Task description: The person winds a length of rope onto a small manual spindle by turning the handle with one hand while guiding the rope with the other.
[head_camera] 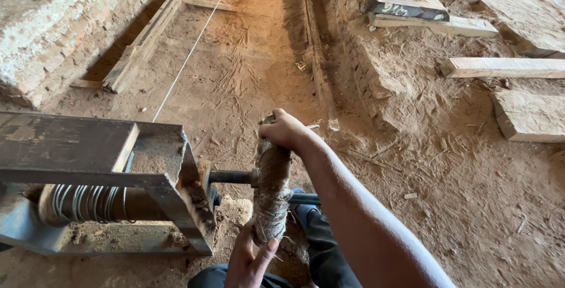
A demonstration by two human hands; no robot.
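Head view, looking down at a hand-cranked winch on an earthen floor. Right hand [282,130] is wrapped closed around the top of the wooden crank handle [272,188], a rough bar bound with fibre; left hand [250,258] cups its lower end, fingers loosely curled with the thumb lying along the wood. The handle stands nearly upright just right of the steel frame [147,179], fixed on a short axle [232,176] that enters the frame. Inside the frame, a drum [88,202] carries several turns of cable [76,201]; a thin taut line [191,52] runs away over the dirt between a brick wall [53,23] and stacked timber planks [506,67]. Good cranking likely calls for opposed pressure at the two ends, an even pace, and turns laid side by side on the drum. Loose fibre on the handle may slip under the palm.
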